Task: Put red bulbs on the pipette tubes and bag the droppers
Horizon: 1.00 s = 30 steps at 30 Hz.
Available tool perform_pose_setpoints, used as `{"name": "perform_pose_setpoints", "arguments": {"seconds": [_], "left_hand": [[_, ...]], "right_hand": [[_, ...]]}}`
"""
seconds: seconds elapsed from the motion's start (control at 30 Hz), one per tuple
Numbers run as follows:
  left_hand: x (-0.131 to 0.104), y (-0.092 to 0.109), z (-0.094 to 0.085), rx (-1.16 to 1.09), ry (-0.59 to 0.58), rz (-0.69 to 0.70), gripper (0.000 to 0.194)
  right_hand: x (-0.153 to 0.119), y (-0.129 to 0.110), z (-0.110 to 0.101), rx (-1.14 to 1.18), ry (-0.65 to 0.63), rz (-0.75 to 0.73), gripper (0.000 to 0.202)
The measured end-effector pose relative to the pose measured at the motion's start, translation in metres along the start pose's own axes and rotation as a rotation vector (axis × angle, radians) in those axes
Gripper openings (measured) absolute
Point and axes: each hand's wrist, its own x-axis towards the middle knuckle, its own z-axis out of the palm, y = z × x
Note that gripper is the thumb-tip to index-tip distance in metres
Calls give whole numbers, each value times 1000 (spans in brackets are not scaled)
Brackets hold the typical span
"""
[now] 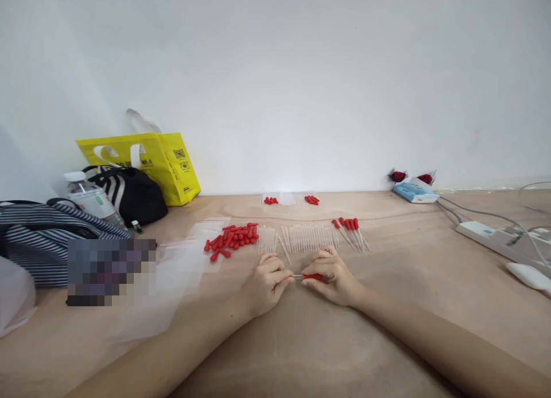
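Observation:
My left hand (272,282) pinches a thin clear dropper tube (298,277), most of it hidden by the fingers. The tube's right end meets a red rubber bulb (313,276) that my right hand (333,276) grips between thumb and fingers. Beyond my hands lies a row of clear dropper tubes (307,238), with a few slanting at its left. To the left of the row is a pile of loose red rubber bulbs (236,237). Several droppers with red bulbs on their tubes (353,229) lie to the right.
Small groups of red bulbs (311,200) lie near the wall. Clear plastic bags (172,277) spread at left, beside a striped bag (47,237), a bottle (92,200), a black bag (133,194) and a yellow bag (178,174). At right are a blue packet (415,192) and a power strip (495,237).

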Motion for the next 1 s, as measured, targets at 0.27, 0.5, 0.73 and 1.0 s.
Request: {"name": "perform_pose_setpoints", "arguments": {"seconds": [0.27,0.5,0.73,1.0], "left_hand": [[3,0,0,-21,80,-34,20],[3,0,-2,-24,67,-27,21],[3,4,-3,-18,69,-90,22],[13,12,-4,-152,80,-204,22]], "right_hand": [[1,2,-2,136,55,188,22],[-2,1,-3,342,96,332,19],[0,1,1,616,168,482,25],[15,-6,17,832,220,530,29]]}}
